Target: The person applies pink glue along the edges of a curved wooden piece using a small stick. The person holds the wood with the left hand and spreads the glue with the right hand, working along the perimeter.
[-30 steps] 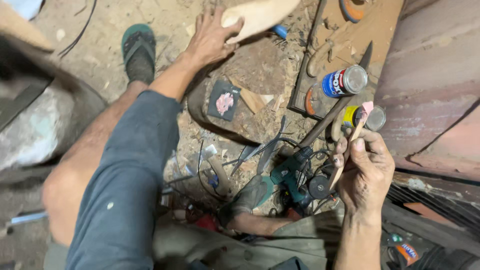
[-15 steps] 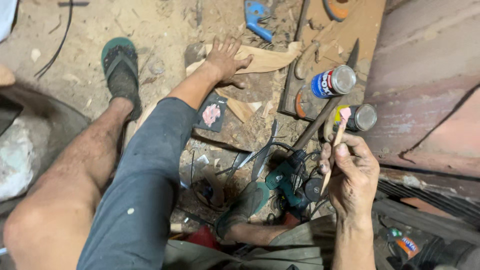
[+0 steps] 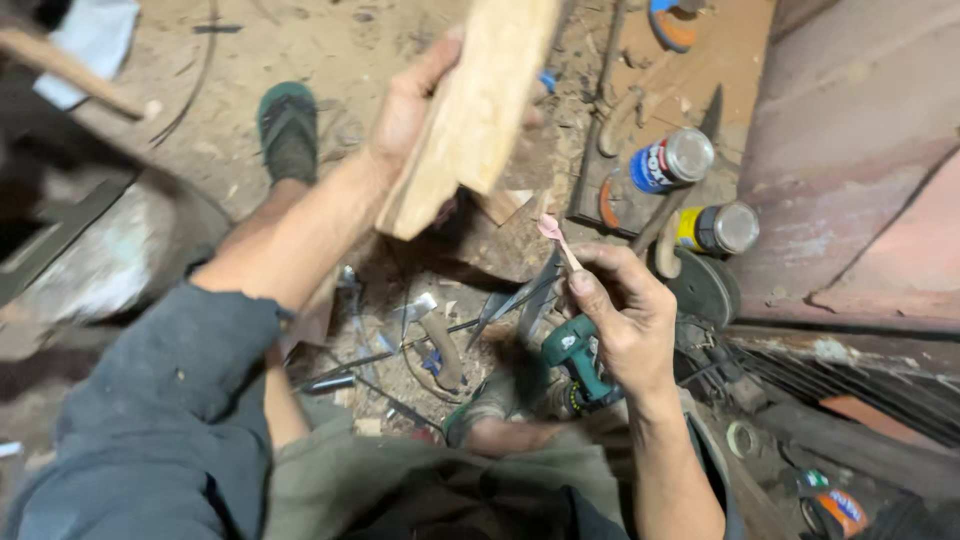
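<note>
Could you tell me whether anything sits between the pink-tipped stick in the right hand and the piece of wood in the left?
Nothing visible does. The left hand holds the wood piece raised, and the right hand holds the small stick just below and to its right, with open air between them. The tools lie lower, on the ground.

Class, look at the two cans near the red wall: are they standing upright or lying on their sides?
Lying on their sides: the blue can and yellow can show round metal ends sideways.
</note>
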